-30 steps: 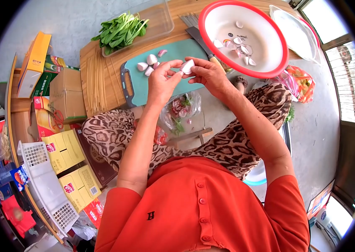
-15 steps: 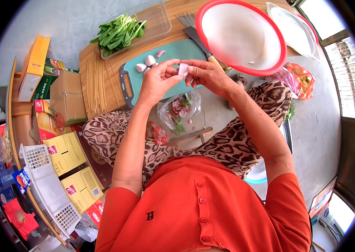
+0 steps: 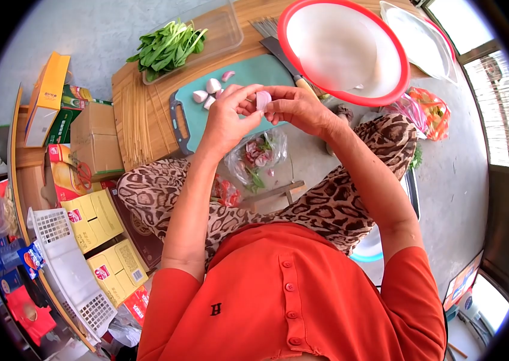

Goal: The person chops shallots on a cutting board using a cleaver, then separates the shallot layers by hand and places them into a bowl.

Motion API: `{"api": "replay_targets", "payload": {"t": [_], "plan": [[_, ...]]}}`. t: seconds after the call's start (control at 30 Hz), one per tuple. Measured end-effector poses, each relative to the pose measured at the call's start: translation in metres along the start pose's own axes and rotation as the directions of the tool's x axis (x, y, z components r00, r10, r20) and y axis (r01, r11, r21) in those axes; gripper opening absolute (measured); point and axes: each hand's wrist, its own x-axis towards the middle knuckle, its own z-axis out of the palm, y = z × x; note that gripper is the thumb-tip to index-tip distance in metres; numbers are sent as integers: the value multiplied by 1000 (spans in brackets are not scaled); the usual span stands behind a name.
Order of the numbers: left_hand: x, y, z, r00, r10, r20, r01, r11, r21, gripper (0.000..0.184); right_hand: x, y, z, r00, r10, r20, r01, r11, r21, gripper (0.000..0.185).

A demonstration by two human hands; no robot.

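Between my two hands, above the near edge of a teal cutting board [image 3: 254, 67], is a pale pink garlic clove [image 3: 263, 100]. My left hand [image 3: 233, 117] pinches it from the left with thumb and fingers. From the right, the thumb and fingers of my right hand [image 3: 299, 109] close on the same clove. Several garlic cloves [image 3: 213, 85], white and pinkish, lie on the board just beyond my left hand. Below my hands, on the floor, a clear plastic bag [image 3: 259, 155] holds reddish-purple skins and a bit of green.
A knife [image 3: 284, 57] lies beside a large red-rimmed basin [image 3: 345, 51]. Leafy greens [image 3: 169, 48] rest in a clear plastic tray [image 3: 223, 30]. Bamboo skewers [image 3: 133, 123] lie at the table's left. Cardboard boxes [image 3: 97, 139] stand to the left; a colourful plastic bag [image 3: 429, 114] is at right.
The clove between my fingers has turned slightly and shows more of its pink side. My hands stay in almost the same place, with small finger movements.
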Motion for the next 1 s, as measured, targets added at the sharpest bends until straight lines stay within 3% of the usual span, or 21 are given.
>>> {"api": "replay_targets", "payload": {"t": [0.07, 0.17, 0.27, 0.6, 0.7, 0.77, 0.8, 0.87, 0.9, 0.97, 1.0], "plan": [[-2, 9, 5, 993, 106, -54, -94, 977, 189, 48, 3, 6, -5, 999, 30, 30, -34, 987, 156, 40], [-2, 6, 11, 987, 144, -71, -122, 959, 256, 49, 3, 6, -6, 998, 52, 24, -56, 973, 223, 34], [-3, 5, 18, 969, 225, -103, -184, 933, 308, 47, 1, 5, -4, 997, 73, 9, -73, 966, 247, 29], [-1, 4, 20, 975, 202, -91, -160, 927, 339, 52, 1, 7, -8, 997, 77, -13, -72, 969, 238, 30], [-1, 0, 17, 988, 118, -97, -92, 966, 242, 49, 2, 10, -10, 997, 75, 12, -75, 962, 262, 33], [-1, -10, 16, 991, 43, -123, -45, 999, -16, 42, 5, 15, -14, 997, 68, 45, -78, 956, 283, 36], [-1, -12, 16, 992, 43, -123, -45, 999, -16, 42, 5, 15, -14, 997, 68, 45, -78, 956, 283, 36], [-1, -15, 13, 991, -110, -81, 75, 933, -353, 35, 6, 16, -14, 995, 87, 44, -96, 953, 286, 38], [-1, -20, 9, 991, -110, -82, 75, 933, -353, 35, 5, 16, -13, 995, 87, 45, -97, 953, 286, 38], [-3, -32, 0, 968, -233, 88, 219, 624, -750, 34, 4, 17, -12, 994, 106, 31, -111, 941, 320, 41], [-4, -36, 0, 968, -234, 88, 219, 624, -750, 34, 4, 17, -12, 994, 107, 31, -111, 941, 320, 41]]}}
